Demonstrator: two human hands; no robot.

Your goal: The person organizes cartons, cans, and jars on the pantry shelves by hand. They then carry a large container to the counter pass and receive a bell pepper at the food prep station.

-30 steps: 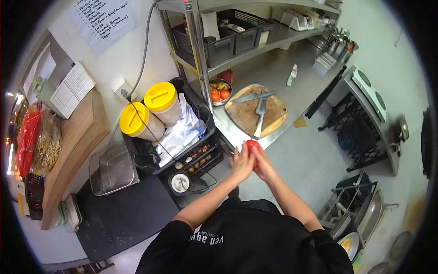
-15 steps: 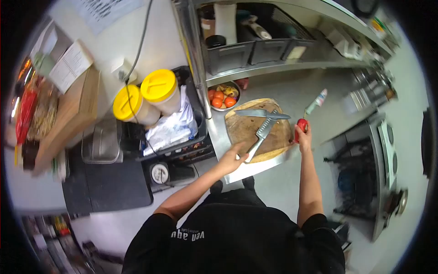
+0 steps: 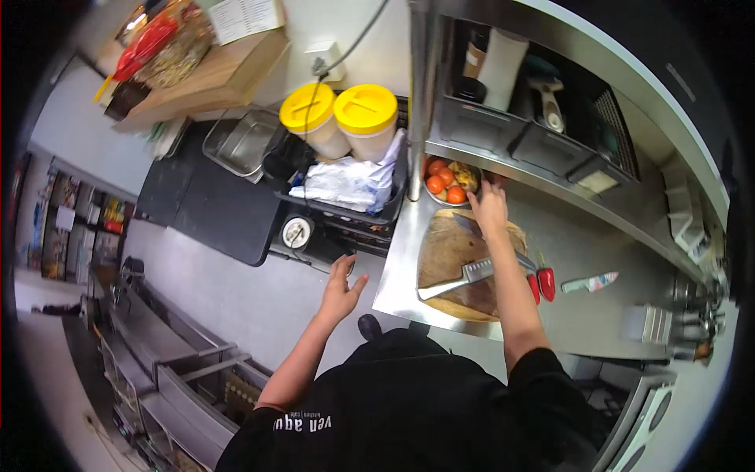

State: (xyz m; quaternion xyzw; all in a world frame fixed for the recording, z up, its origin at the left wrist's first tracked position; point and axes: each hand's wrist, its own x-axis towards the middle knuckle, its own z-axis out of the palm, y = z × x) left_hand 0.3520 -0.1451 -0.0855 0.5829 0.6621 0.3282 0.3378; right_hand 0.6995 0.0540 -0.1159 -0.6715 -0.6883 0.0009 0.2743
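Note:
My right hand (image 3: 491, 206) reaches over the back of the round wooden board (image 3: 448, 245), its fingers at the right rim of a metal bowl (image 3: 450, 202) of tomatoes (image 3: 446, 176). Its fingers are apart and hold nothing that shows. My left hand (image 3: 340, 292) hangs in the air left of the steel counter, fingers spread and empty. A white-handled knife (image 3: 464, 277) lies across the board. A second blade (image 3: 467, 225) is partly hidden under my right forearm. Two red peppers (image 3: 546, 284) lie at the board's right edge, near a knife with a pale green handle (image 3: 578, 284).
Two yellow-lidded tubs (image 3: 366, 110) and a foil-like bundle (image 3: 346, 184) fill a black crate on the left. A steel shelf (image 3: 503, 161) holding grey bins (image 3: 550, 149) overhangs the counter. A metal tray (image 3: 242, 141) sits on the black table (image 3: 224, 200).
The red pepper has left my right hand and lies by the board. My right hand has moved to the bowl. My left hand has left the knife handle and moved left. The view has turned left.

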